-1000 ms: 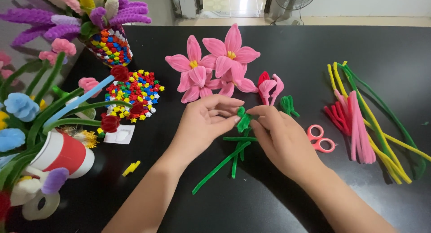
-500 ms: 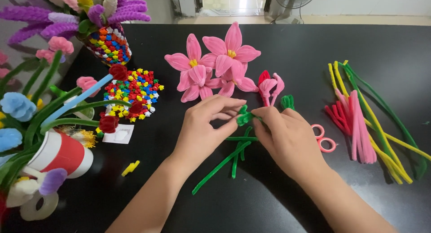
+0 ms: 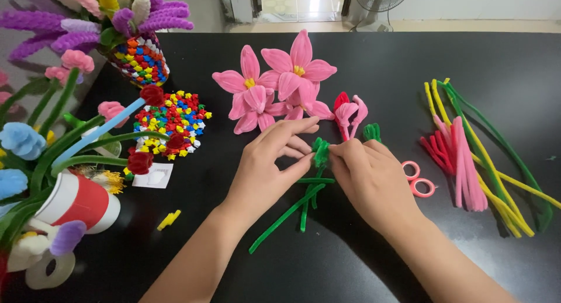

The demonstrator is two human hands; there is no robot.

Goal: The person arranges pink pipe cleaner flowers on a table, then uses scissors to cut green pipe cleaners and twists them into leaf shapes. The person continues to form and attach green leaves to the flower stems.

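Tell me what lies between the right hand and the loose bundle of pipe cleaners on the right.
In the head view, pink-handled scissors lie on the black table between the right hand and the bundle of pipe cleaners.

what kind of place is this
Likely a home craft table: loose pipe cleaners lie on the black tabletop, finished pink flowers sit nearby, and both hands pinch a green piece.
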